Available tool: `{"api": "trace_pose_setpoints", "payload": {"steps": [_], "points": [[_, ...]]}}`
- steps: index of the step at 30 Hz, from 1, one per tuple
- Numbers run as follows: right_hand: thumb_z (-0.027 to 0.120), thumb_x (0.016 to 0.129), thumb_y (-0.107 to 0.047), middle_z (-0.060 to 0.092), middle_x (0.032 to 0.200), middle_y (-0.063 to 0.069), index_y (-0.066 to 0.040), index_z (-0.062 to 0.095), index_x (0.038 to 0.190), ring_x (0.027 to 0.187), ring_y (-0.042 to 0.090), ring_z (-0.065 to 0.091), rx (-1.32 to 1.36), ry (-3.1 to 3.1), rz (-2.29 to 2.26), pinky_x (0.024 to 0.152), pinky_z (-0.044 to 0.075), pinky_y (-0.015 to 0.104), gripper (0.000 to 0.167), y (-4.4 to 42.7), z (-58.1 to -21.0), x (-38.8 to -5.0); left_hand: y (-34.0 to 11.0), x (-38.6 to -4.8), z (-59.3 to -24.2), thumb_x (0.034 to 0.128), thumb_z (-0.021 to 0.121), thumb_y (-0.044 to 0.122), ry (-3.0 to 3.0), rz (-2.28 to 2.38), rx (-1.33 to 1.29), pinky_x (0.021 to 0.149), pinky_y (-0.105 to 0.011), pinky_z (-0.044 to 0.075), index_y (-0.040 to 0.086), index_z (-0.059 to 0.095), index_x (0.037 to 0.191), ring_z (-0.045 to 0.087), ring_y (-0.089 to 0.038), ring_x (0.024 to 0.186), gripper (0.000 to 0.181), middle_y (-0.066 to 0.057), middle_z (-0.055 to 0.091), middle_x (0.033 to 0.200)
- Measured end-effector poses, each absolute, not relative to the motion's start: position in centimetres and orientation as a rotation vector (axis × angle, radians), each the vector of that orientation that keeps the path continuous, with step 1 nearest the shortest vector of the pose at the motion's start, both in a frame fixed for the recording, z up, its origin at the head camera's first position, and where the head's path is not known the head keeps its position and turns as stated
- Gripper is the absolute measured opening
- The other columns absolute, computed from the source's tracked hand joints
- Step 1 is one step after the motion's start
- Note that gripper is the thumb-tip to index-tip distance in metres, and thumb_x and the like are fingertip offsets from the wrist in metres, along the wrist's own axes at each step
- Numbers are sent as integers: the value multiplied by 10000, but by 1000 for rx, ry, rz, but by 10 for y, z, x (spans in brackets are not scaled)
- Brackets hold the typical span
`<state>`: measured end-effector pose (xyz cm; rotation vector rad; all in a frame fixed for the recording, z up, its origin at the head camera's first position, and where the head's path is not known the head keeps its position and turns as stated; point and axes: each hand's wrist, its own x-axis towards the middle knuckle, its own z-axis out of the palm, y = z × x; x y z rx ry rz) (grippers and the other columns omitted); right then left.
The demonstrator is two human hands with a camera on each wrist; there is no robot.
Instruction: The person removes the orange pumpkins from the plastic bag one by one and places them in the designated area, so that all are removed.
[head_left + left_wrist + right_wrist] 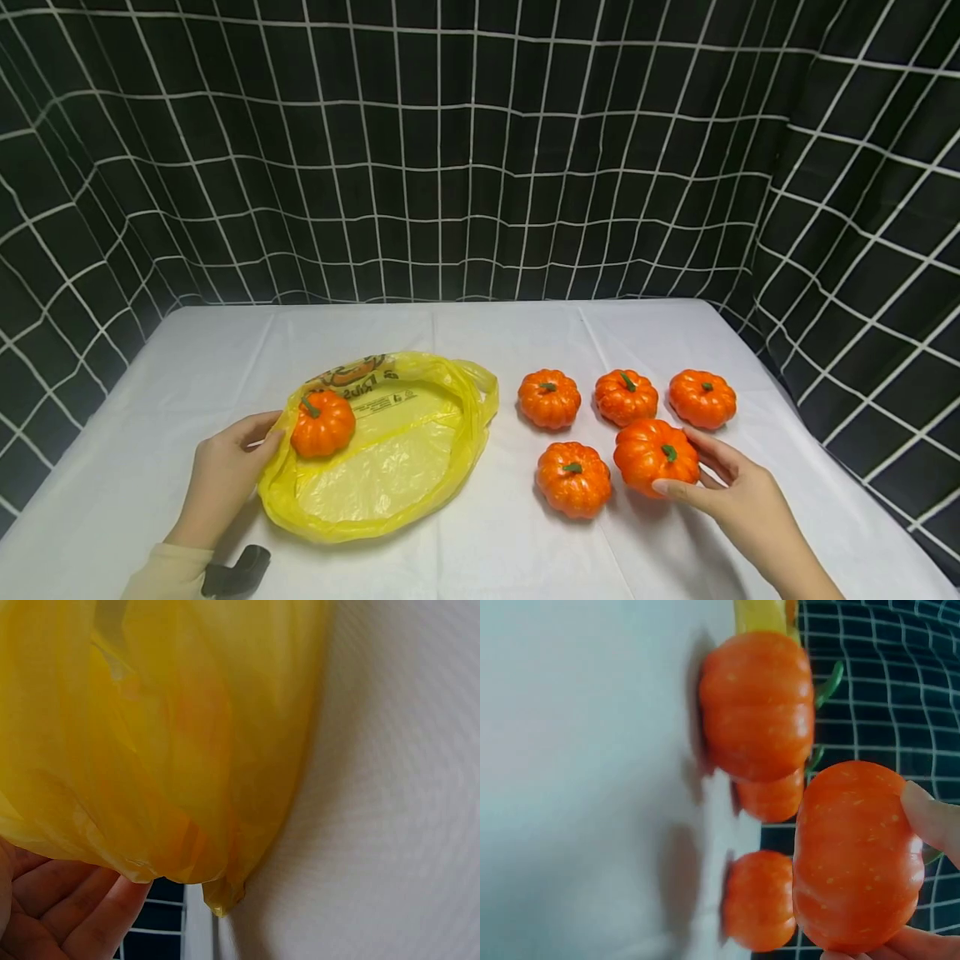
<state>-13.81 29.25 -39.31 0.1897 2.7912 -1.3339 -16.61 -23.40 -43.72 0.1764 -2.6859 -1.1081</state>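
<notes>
My right hand (731, 483) grips a small orange pumpkin (651, 457) with thumb and fingers on its right side. In the right wrist view this pumpkin (859, 859) is held off the cloth, its shadow apart from it. At the left, my left hand (232, 467) holds the left edge of an open yellow plastic bag (397, 525). Another pumpkin (322, 425) lies inside the bag near that edge. In the left wrist view the bag (172, 750) hides the fingertips, while several fingers (105, 919) show below it.
Three pumpkins stand in a back row: left (550, 400), middle (626, 397) and right (702, 399). One more pumpkin (573, 481) sits nearer, left of the held one. A white cloth (480, 567) covers the table, and black gridded curtains (465, 167) surround its back and sides.
</notes>
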Motion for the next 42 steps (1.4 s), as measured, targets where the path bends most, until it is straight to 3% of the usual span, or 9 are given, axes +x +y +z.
{"api": "trace_pose_setpoints", "payload": {"steps": [2,5,7,9,11,13,15,42], "points": [[806,839,-311,414,1532,261,26,372,1502,1215,-114,496,184,2782,-1352,827,458,-30,861,295,-396,-140,-234,-166,-437,989,603,216,-2690,-1110,180,950,-519,563,19,646,1278,654,-422,1148,352,-223,669,1262],[806,836,-324,414,1527,269,37,374,1496,1210,-101,500,194,2786,-1317,807,442,-46,869,299,-400,-142,-234,-166,-437,989,600,212,-2693,-1117,180,955,-524,560,21,643,1282,651,-423,1151,353,-223,668,1263],[804,834,-353,412,1527,270,39,373,1496,1340,159,509,202,2801,-1256,836,476,-8,882,302,-402,-145,-234,-166,-438,987,599,208,-2691,-1114,179,952,-528,560,21,644,1281,653,-424,1147,351,-223,671,1258],[793,838,-388,399,1532,274,38,365,1500,1407,417,393,215,2809,-1185,938,538,147,896,304,-403,-146,-234,-166,-438,984,602,203,-2686,-1109,179,945,-525,563,22,647,1277,656,-423,1140,347,-222,674,1254],[785,840,-410,389,1533,279,40,363,1500,1409,446,390,223,2816,-1128,1045,513,337,903,306,-404,-148,-234,-166,-438,985,606,206,-2688,-1111,186,945,-520,564,23,646,1279,657,-421,1141,349,-221,672,1258],[776,848,-413,377,1532,286,48,356,1500,1411,470,380,231,2810,-1100,1116,403,508,902,307,-405,-150,-234,-166,-438,986,609,208,-2690,-1114,191,944,-514,566,22,646,1280,656,-420,1144,349,-222,669,1262],[772,854,-404,364,1534,291,56,350,1499,1415,483,364,239,2801,-1092,1135,367,561,898,308,-406,-152,-235,-166,-437,987,610,214,-2694,-1117,192,946,-513,566,24,645,1283,657,-417,1145,354,-220,668,1265],[768,856,-410,311,1541,317,67,319,1506,1434,503,305,290,2737,-1083,1153,326,616,923,316,-417,-161,-234,-165,-436,988,607,203,-2700,-1110,187,955,-518,561,15,642,1284,655,-419,1146,352,-225,664,1270]]}}
